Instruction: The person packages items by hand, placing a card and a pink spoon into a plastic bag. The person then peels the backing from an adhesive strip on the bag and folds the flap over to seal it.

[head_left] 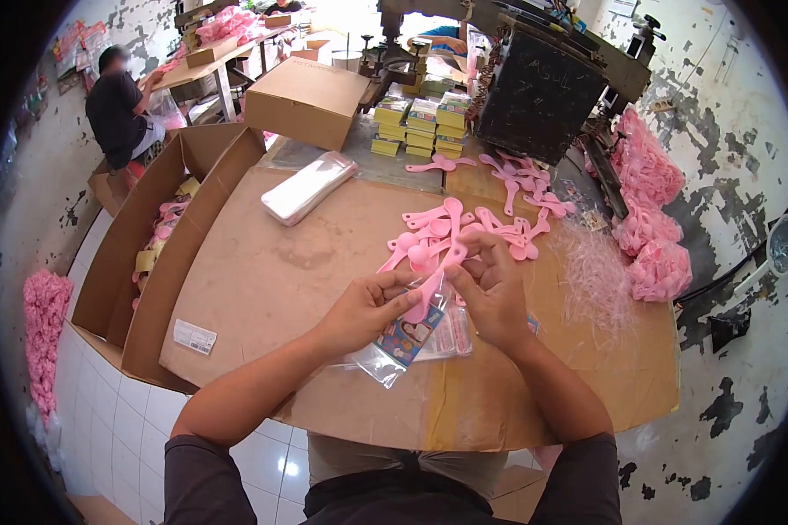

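Observation:
My left hand [359, 311] pinches the mouth of a clear plastic bag [387, 372], which has a blue printed card [406, 341] inside it. In my right hand [492, 293] is a pink measuring spoon [431, 293], slanting down with its lower end at or in the bag's opening; the plastic film makes it hard to tell which. Just beyond both hands lies a loose pile of pink measuring spoons [425, 229]. Under the hands, more clear bags [451, 337] rest on the cardboard-covered table [236, 289], partly hidden by my fingers.
A stack of clear bags [309, 188] lies farther left on the table. Yellow-edged card stacks [420, 122] and a black machine [538, 92] stand at the back. An open carton [144, 302] flanks the left edge. Plastic scraps [594, 276] lie right. Another person [118, 109] sits far left.

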Tool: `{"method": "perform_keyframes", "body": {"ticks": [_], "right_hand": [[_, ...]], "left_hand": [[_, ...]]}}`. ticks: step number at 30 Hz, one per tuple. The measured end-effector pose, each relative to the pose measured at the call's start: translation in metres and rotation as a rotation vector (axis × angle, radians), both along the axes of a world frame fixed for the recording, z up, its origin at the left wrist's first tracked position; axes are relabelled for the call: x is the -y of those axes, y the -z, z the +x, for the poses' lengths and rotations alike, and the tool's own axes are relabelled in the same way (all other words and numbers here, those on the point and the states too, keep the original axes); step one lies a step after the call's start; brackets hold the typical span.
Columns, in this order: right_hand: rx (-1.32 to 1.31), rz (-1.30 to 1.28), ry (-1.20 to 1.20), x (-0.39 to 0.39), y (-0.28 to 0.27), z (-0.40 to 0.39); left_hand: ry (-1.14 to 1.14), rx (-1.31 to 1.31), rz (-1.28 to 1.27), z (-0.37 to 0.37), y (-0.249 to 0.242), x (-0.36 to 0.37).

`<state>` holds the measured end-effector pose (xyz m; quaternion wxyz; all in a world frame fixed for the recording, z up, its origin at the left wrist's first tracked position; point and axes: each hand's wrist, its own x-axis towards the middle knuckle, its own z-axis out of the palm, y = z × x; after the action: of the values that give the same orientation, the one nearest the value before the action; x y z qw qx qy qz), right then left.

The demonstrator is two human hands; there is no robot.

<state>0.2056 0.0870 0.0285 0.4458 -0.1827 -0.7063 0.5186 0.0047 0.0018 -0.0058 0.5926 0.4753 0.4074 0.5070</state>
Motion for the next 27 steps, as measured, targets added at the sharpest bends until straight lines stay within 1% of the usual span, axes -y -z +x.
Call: {"method": "perform_keyframes", "body": {"ticks": [1, 3, 5, 7, 10, 11, 12, 14, 15, 17, 18, 20, 22, 23, 27], "right_hand": [[0.032, 0.008, -0.013, -0.002, 0.004, 0.001], [0.181, 0.201, -0.142, -0.019, -0.002, 0.014], [0.21, 0.125, -0.217, -0.025, -0.01, 0.016], [0.12, -0.215, -0.232, -0.014, -0.032, 0.013], [0.273, 0.351, -0.23, -0.01, -0.041, 0.012], [0.366, 0.423, -0.249, -0.005, -0.045, 0.011], [0.369, 0.492, -0.263, -0.001, -0.053, 0.014], [0.366, 0.626, -0.295, 0.004, -0.072, 0.015], [0.376, 0.692, -0.244, 0.006, -0.082, 0.015], [0.402, 0.825, -0.14, 0.011, -0.102, 0.016], [0.443, 0.84, -0.114, 0.014, -0.107, 0.017], [0.519, 0.872, -0.062, 0.02, -0.114, 0.016], [0.619, 0.824, 0.024, 0.023, -0.111, 0.017], [0.668, 0.8, 0.067, 0.025, -0.11, 0.017], [0.583, 0.7, 0.092, 0.032, -0.105, 0.01]], "left_hand": [[0.007, 0.04, 0.0, 0.0, 0.0, 0.0], [0.019, 0.119, -0.001, -0.001, -0.002, -0.001], [0.039, 0.124, -0.005, -0.002, -0.004, -0.001], [0.064, 0.108, -0.005, -0.002, -0.007, 0.0], [0.115, 0.059, -0.003, -0.004, -0.011, 0.003], [0.135, 0.057, -0.008, -0.006, -0.01, 0.003], [0.155, 0.053, -0.015, -0.006, -0.009, 0.004], [0.109, 0.116, 0.149, -0.002, -0.01, 0.005], [0.086, 0.147, 0.229, 0.0, -0.01, 0.006], [-0.057, 0.036, 0.369, 0.004, -0.016, 0.008], [-0.129, -0.019, 0.439, 0.006, -0.018, 0.008], [-0.076, -0.152, 0.497, 0.0, -0.019, 0.013], [-0.017, -0.303, 0.584, -0.003, -0.024, 0.019], [-0.029, -0.293, 0.584, 0.001, -0.024, 0.021], [-0.039, -0.262, 0.552, 0.011, -0.029, 0.023]]}}
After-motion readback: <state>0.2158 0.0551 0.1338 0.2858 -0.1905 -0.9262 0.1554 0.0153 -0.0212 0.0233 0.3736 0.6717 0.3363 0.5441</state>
